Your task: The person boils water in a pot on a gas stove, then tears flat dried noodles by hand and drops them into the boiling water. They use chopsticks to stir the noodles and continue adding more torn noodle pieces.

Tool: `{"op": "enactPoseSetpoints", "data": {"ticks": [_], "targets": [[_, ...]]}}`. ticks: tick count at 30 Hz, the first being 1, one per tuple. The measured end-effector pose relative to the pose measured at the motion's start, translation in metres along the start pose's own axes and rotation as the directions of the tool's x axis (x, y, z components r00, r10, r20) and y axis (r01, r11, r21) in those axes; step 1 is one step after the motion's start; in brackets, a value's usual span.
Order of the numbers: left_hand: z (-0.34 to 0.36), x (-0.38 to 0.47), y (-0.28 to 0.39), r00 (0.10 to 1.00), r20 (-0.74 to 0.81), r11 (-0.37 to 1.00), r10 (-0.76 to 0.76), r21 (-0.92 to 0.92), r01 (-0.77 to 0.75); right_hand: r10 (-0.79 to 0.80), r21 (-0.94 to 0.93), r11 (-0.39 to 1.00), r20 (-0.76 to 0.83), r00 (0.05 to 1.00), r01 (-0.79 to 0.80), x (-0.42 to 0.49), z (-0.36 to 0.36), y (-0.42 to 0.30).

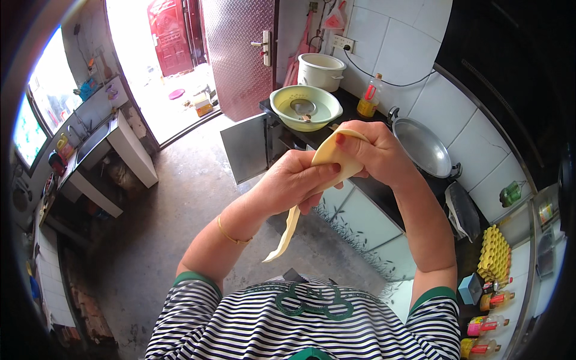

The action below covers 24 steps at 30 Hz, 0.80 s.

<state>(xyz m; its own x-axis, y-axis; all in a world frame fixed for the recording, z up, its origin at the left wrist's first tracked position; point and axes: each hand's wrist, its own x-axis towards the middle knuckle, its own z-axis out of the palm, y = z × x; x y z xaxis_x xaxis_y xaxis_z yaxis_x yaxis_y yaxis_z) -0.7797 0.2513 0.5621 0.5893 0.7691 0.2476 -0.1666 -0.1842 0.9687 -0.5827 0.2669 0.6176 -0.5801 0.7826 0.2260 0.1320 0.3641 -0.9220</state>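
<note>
Both of my hands grip a flat, pale yellow sheet (323, 153) that looks like dough, raised in front of my chest. My left hand (297, 180) pinches its near part, thumb on top and fingers beneath. The far edge is pinched by my right hand (375, 153), its thumb pressing on the upper face. Below my left hand a narrow strip (288, 234) of the same pale stuff dangles freely. Whether the strip joins the sheet is hidden by the fingers. Beyond my hands, a light green basin (281, 112) of water holds a metal ladle or bowl (303, 107).
On the dark counter (344, 98) are a white pot (315, 74), an oil bottle (369, 101) and a two-handled metal wok (420, 146). A cabinet door (245, 148) stands ajar below. Yellow egg trays (492, 254) and several bottles line the right. A sink (92, 144) is across the room.
</note>
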Motion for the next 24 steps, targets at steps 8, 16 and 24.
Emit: {"op": "enactPoseSetpoints", "data": {"ticks": [8,16,24], "targets": [[-0.001,-0.019,0.000,0.999,-0.036,1.000,0.000,0.025,0.001,0.049,0.241,0.970,-0.249,0.967,0.012,0.001,0.010,0.001],[-0.008,-0.037,-0.006,0.999,-0.046,0.998,-0.009,0.058,0.011,-0.020,0.235,0.966,-0.334,0.942,0.104,0.001,-0.005,-0.014],[-0.014,-0.045,-0.016,0.999,-0.009,0.999,0.043,0.004,-0.043,-0.078,0.094,0.989,-0.332,0.940,0.116,-0.001,-0.010,-0.022]]}}
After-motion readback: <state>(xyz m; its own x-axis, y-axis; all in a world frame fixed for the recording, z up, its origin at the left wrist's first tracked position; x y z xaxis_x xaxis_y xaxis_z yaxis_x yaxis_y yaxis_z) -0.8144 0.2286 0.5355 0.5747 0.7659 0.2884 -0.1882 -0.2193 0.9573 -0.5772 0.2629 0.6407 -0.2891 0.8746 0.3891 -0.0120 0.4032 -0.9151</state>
